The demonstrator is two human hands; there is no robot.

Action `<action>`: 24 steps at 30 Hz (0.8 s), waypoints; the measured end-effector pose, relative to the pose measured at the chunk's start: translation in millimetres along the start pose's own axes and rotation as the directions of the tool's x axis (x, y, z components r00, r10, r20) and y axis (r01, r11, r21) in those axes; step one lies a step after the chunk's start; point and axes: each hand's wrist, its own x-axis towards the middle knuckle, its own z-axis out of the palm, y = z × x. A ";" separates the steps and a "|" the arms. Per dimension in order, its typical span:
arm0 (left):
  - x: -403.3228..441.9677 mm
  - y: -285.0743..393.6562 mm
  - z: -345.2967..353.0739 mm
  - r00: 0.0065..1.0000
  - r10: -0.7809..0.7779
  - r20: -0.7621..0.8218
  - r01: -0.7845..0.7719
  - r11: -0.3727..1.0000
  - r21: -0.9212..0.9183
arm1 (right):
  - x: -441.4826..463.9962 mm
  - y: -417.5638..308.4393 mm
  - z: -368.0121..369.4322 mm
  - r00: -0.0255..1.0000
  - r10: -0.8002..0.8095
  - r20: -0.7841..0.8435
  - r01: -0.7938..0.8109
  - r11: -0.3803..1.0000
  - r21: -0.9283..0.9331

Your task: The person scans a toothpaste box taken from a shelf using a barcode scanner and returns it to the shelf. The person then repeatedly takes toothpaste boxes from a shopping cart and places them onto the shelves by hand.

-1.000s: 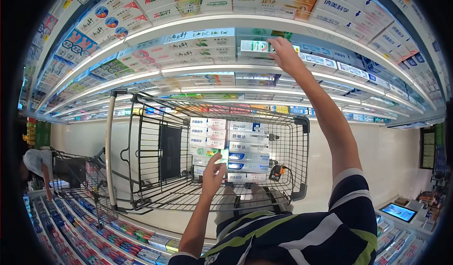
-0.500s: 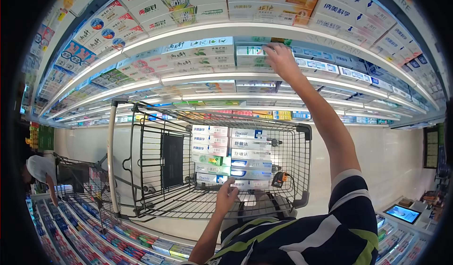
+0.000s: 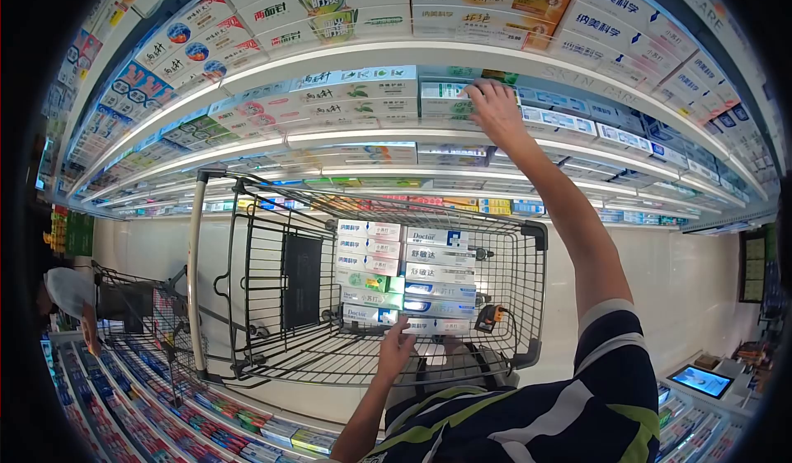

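Observation:
My right hand (image 3: 497, 115) reaches onto a lit shelf, its fingers apart and bent over the right end of a white and green toothpaste box (image 3: 444, 92). That box stays in its row; I cannot tell how firmly the fingers press it. Lower in view, my left hand (image 3: 397, 349) is open, thumb and fingers apart, by the near side of the shopping cart (image 3: 247, 277). Its fingertips are close to the nearest boxes; contact is unclear. Inside the cart lie two columns of toothpaste boxes (image 3: 441, 256), mostly white, with blue, green and pink markings.
Stacked toothpaste boxes (image 3: 351, 100) fill the shelf left of my right hand, and larger boxes (image 3: 487, 1) stand above. Another person (image 3: 70, 294) leans by a second cart (image 3: 157, 331) at left. A screen (image 3: 701, 380) shows at lower right.
My view has shifted slightly. My right hand remains at the same toothpaste box, its fingers a little more spread. The other person's arm at left has moved slightly; the cart's boxes are unchanged.

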 end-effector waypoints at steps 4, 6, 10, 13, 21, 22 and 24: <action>-2.8 -0.9 1.2 1.000 0.004 0.003 -0.004 1.000 -0.013 | 0.5 -1.3 0.0 1.000 0.005 -0.020 -0.005 1.000 0.001; -4.0 -2.7 2.1 1.000 0.001 -0.011 -0.001 1.000 -0.016 | 0.9 -0.7 1.2 1.000 0.005 -0.027 -0.004 1.000 0.011; -4.2 -3.2 2.2 1.000 -0.010 -0.023 0.010 1.000 -0.008 | 1.5 -0.5 2.2 0.999 0.004 -0.035 -0.003 1.000 0.011; -4.1 -2.8 2.9 1.000 -0.016 -0.024 0.015 1.000 -0.027 | 1.8 0.7 2.1 0.999 -0.004 -0.033 0.004 1.000 0.010; -6.9 -2.4 3.2 0.999 -0.024 -0.035 0.022 0.998 -0.058 | 1.9 2.8 2.4 0.999 -0.010 -0.032 0.010 1.000 -0.004; -7.1 -2.5 3.0 0.999 -0.032 -0.036 0.030 0.998 -0.052 | 2.0 3.0 2.1 0.999 -0.012 -0.032 0.011 1.000 -0.007; -7.3 -2.3 2.6 0.999 -0.035 -0.034 0.033 0.998 -0.046 | 2.1 3.0 1.2 0.999 -0.011 -0.030 0.011 1.000 -0.006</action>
